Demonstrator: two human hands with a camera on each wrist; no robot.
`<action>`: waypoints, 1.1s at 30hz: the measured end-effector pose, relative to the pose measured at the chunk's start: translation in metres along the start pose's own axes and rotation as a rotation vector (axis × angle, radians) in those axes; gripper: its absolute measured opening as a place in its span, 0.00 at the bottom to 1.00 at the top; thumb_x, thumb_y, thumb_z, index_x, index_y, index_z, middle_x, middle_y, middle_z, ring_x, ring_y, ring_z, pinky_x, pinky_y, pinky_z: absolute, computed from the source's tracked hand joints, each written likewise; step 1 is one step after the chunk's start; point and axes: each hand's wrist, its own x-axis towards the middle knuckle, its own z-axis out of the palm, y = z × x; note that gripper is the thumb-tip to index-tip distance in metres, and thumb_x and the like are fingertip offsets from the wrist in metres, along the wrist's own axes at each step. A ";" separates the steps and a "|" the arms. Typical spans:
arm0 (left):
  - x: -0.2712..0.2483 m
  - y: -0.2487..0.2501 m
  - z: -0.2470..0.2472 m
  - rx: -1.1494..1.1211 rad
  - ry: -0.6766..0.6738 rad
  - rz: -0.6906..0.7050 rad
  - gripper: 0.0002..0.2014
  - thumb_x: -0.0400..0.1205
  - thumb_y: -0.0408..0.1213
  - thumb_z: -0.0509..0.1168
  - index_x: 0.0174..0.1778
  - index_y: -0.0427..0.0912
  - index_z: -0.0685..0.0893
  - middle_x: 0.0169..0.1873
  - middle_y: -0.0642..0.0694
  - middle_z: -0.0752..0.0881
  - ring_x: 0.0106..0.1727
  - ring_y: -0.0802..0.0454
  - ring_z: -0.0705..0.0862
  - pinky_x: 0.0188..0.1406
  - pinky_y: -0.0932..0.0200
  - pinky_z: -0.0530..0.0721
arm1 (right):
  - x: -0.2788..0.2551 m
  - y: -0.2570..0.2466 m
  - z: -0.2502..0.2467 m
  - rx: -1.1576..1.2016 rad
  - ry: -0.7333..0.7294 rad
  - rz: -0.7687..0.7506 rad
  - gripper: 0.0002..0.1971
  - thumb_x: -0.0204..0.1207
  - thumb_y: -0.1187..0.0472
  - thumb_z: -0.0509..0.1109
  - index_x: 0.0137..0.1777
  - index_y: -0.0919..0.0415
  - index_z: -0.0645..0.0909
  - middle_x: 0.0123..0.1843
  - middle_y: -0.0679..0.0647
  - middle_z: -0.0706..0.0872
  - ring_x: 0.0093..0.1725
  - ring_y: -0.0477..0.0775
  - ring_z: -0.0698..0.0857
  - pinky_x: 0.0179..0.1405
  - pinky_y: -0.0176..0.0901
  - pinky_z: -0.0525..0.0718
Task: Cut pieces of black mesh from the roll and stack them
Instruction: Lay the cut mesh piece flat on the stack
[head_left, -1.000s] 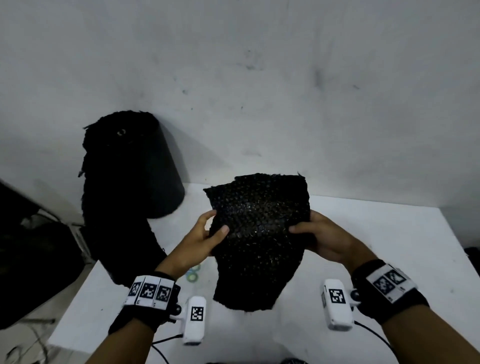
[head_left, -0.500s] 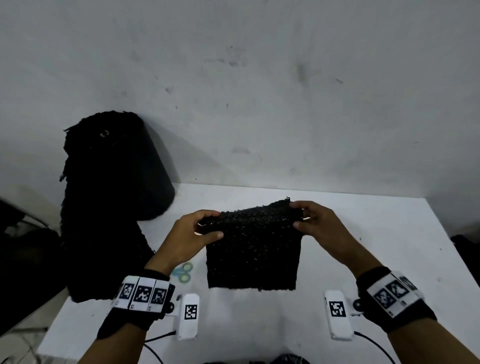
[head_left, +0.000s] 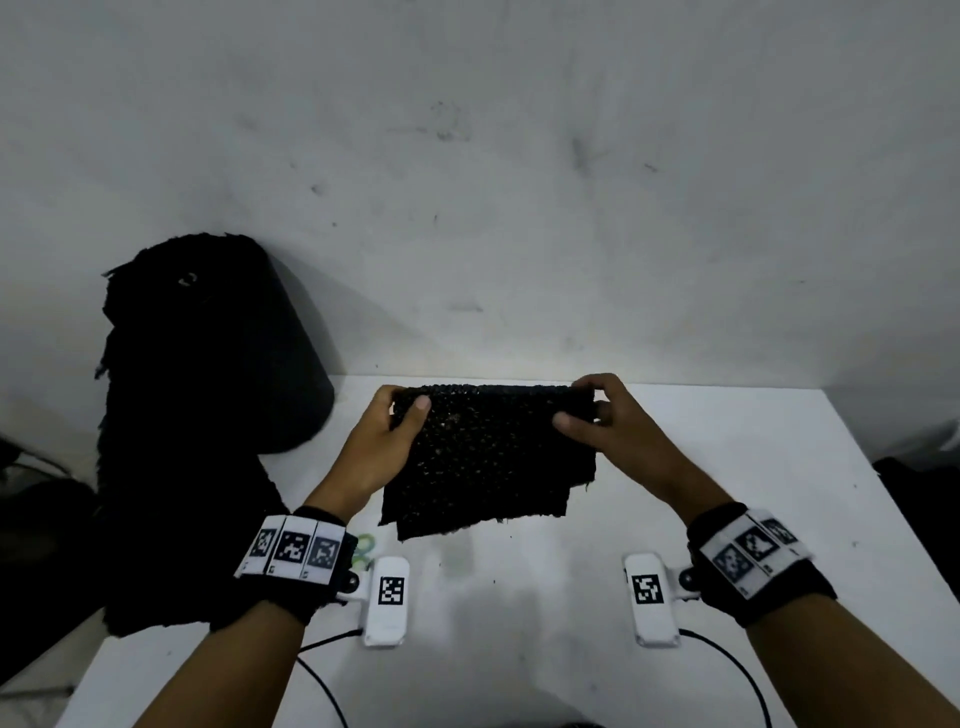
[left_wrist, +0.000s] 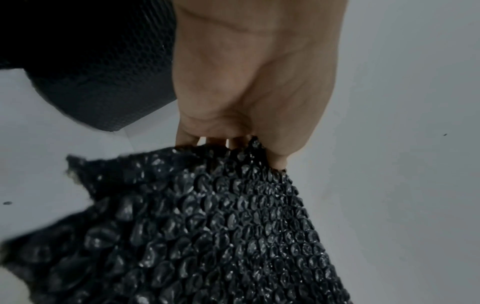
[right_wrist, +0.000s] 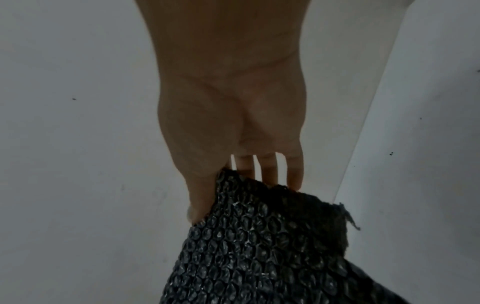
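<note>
White wall behind, white bench below. Mesh roll stands upright at the bench's far left corner. Folded mesh piece hangs above the bench centre — left hand pinches its top left corner, right hand pinches the top right. Green-handled scissors lie near the left wrist.

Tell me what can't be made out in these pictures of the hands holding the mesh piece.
- Scissors: head view, mostly hidden behind the left wrist band; only green loops show.
- Left hand fingertips: left wrist view, tucked behind the mesh piece.
- Right hand fingertips: right wrist view, hidden likewise.
- Mesh roll: head view, too dark for texture.
</note>
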 end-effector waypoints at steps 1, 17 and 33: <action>0.002 0.000 -0.001 -0.028 0.018 -0.024 0.15 0.84 0.58 0.64 0.61 0.55 0.76 0.52 0.50 0.89 0.55 0.52 0.88 0.59 0.51 0.85 | 0.000 0.000 0.001 -0.017 -0.012 0.002 0.24 0.74 0.58 0.80 0.62 0.43 0.72 0.48 0.54 0.89 0.42 0.49 0.88 0.46 0.44 0.86; 0.032 0.010 -0.012 -0.053 -0.257 0.254 0.18 0.84 0.30 0.69 0.58 0.61 0.77 0.59 0.52 0.85 0.58 0.46 0.87 0.51 0.41 0.90 | -0.010 -0.012 -0.001 -0.221 0.354 -0.115 0.11 0.86 0.62 0.64 0.47 0.43 0.77 0.44 0.47 0.88 0.39 0.53 0.83 0.39 0.40 0.75; 0.032 0.040 0.076 -0.199 -0.565 0.095 0.39 0.73 0.27 0.80 0.78 0.58 0.76 0.65 0.71 0.81 0.56 0.50 0.91 0.55 0.60 0.89 | -0.062 0.015 -0.087 0.107 0.417 0.023 0.20 0.75 0.71 0.77 0.61 0.49 0.85 0.59 0.54 0.85 0.41 0.43 0.87 0.43 0.35 0.85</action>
